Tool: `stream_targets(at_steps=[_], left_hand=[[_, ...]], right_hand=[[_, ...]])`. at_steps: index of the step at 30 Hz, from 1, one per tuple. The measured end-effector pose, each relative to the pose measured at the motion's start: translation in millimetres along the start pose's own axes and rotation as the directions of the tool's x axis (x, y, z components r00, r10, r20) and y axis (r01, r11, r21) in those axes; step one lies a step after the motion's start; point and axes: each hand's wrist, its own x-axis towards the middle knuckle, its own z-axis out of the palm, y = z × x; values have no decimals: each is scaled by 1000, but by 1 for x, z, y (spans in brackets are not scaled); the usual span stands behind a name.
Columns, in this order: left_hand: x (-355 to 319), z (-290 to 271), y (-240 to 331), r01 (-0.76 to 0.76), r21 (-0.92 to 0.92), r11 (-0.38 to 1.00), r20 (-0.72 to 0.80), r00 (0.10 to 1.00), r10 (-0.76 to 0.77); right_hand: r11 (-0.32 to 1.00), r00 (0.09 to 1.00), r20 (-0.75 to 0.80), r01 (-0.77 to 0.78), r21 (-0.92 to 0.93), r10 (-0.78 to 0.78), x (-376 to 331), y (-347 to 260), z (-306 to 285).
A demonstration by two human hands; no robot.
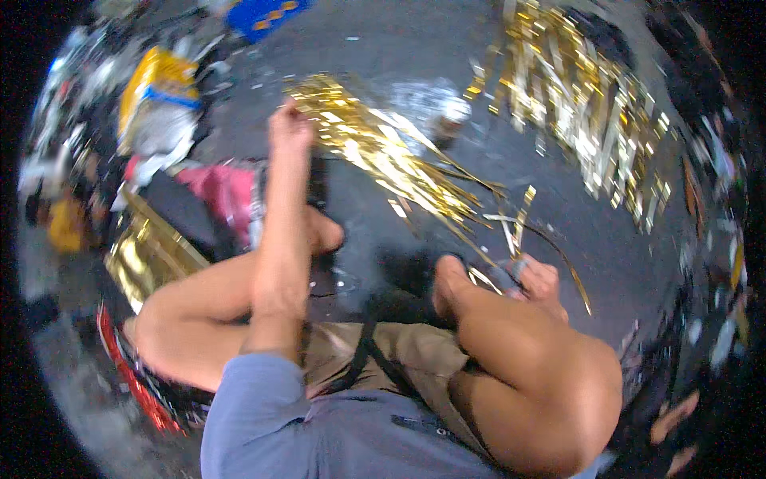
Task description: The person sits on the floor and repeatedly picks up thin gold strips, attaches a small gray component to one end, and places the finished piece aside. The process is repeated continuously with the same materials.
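Observation:
My left hand (291, 126) is stretched forward, its fingers closed on the far left end of a gold foil fringe (351, 132). The shiny strips fan out from it toward the right over the dark floor. By my right foot, my right hand (541, 281) is closed round a few loose gold foil strips (519, 226). Some of these point upward, and one long dark-gold strip (565, 257) curves down on the hand's right. Motion blur and the hand itself hide exactly how the strips sit between the fingers.
A second gold fringe (570, 88) lies at the far right. On the left are a yellow and white bag (159, 104), a pink package (227, 191), a gold foil sheet (152, 251) and red tinsel (136, 383). A blue piece (267, 16) lies farthest away. My bent legs frame the near floor.

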Motion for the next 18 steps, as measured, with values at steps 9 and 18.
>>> stream_targets(at_steps=[9, 18], left_hand=[[65, -111, 45, -170, 491, 855, -311, 882, 354], [-175, 23, -167, -563, 816, 128, 526, 816, 239]], right_hand=[[967, 966, 116, -215, -136, 231, -48, 60, 28], [809, 863, 45, -453, -374, 504, 3, 143, 87]])
